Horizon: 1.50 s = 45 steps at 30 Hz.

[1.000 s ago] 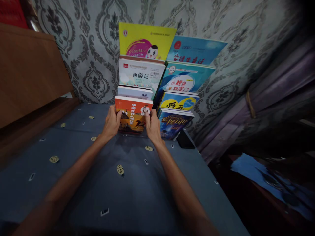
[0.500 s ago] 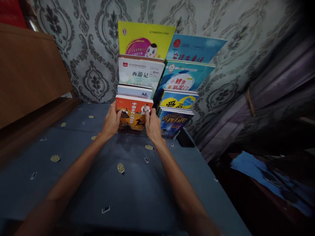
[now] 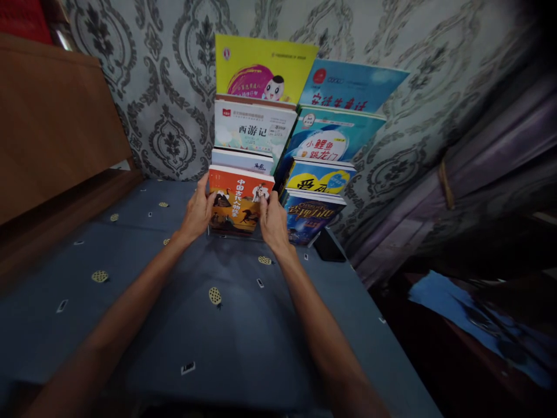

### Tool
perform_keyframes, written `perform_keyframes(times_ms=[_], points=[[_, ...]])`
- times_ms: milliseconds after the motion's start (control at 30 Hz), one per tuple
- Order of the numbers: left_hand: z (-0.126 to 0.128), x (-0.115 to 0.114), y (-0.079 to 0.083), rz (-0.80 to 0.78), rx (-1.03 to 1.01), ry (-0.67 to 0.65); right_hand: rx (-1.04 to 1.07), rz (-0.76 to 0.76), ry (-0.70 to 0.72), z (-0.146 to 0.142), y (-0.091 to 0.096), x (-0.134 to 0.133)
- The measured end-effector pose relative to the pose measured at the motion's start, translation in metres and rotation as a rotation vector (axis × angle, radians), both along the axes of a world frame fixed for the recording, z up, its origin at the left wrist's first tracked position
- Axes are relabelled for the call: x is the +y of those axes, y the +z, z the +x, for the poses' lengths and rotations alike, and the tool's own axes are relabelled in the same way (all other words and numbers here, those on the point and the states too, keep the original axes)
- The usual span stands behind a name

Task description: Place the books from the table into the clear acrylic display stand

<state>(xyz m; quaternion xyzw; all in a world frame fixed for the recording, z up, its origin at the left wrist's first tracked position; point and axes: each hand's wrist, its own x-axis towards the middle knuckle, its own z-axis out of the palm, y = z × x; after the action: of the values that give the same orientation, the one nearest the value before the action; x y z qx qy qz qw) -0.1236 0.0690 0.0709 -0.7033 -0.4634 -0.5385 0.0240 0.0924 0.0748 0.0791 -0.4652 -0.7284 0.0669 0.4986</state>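
An orange book [image 3: 237,203] stands at the front of the left row of books, gripped at both side edges. My left hand [image 3: 198,210] is closed on its left edge, with the thumb on the cover. On the opposite edge, my right hand [image 3: 274,223] holds it the same way, beside a dark blue book [image 3: 311,216]. Behind the orange book rise a pale blue book [image 3: 239,159], a white book [image 3: 252,128] and a tall yellow-green book [image 3: 265,64]. The right row also has a blue-and-yellow book [image 3: 322,176] and two taller blue ones behind it.
Grey-blue patterned cloth covers the table [image 3: 152,325]. A black flat object [image 3: 328,247] lies by the right row. Patterned wallpaper [image 3: 169,139] is behind, a wooden cabinet [image 3: 56,122] at left, a tied curtain [image 3: 413,215] at right. Blue cloth [image 3: 444,296] lies lower right.
The view has shifted slightly, so the books appear a little further right. Both hands keep their hold on the orange book, and its place in the row looks the same.
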Motion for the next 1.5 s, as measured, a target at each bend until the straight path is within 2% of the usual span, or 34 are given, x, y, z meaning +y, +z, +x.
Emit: perform_keyframes(times_ms=[167, 500, 767, 1133, 1300, 1500], points=[[0.000, -0.002, 0.000, -0.004, 0.008, 0.005, 0.014, 0.011, 0.043, 0.002, 0.001, -0.001], [-0.001, -0.002, -0.003, -0.048, -0.017, -0.004, -0.002, 0.009, 0.011, 0.002, 0.001, -0.001], [-0.002, -0.003, -0.002, -0.039, -0.018, -0.009, -0.065, -0.002, -0.003, -0.003, -0.007, 0.001], [-0.001, 0.000, -0.008, -0.059, -0.008, 0.004, -0.121, -0.062, -0.064, -0.002, -0.017, 0.003], [0.004, 0.000, -0.014, -0.080, 0.003, 0.102, -0.155, -0.113, -0.124, -0.004, -0.021, 0.003], [0.007, 0.000, -0.019, -0.225, 0.130, 0.283, -0.181, -0.083, -0.132, -0.003, -0.025, 0.006]])
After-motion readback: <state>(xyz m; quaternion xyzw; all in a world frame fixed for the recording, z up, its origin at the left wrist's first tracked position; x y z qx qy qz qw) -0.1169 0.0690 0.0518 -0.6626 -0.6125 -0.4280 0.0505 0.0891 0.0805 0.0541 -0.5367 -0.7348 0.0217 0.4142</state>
